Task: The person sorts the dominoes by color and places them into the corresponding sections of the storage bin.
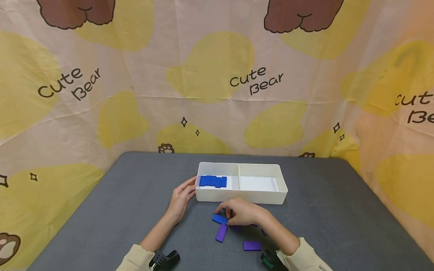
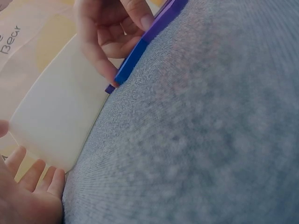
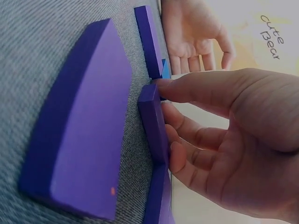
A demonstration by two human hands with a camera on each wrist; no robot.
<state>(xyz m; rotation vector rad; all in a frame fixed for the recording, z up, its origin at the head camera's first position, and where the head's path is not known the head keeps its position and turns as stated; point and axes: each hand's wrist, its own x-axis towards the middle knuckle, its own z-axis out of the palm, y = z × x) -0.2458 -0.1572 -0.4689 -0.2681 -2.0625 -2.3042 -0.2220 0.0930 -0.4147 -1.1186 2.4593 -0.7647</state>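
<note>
"Cute Bear" is lettered three times on the far printed cloth backdrop [image 1: 210, 81]: at left, in the middle, and at right, where the second word breaks off after "Be". A dark mark [image 1: 323, 267] on the near right sleeve [image 1: 305, 256] is too small to read.

Blue on white here: blue tiles [image 1: 213, 181] in the white box [image 1: 239, 196], a loose blue tile [image 1: 218, 218] out front, and now purple, plenty of it, across the other tiles [image 1: 252, 245] (one flashes a tiny orange fleck [image 3: 112, 191] close up!). Beneath, the counter [image 1: 315, 210] plays it cool in finely textured grey. Behind, the cloth [image 1: 152, 75] goes loud: pale pink, yellow blotches, brown bears [image 1: 78, 13], black "Cute Bear" lettering [image 1: 256, 81], outlined sparkles [image 1: 184, 121]. Cream sleeves [image 1: 135, 259], black wrist cameras [image 1: 166, 259], green on the right one!
</note>
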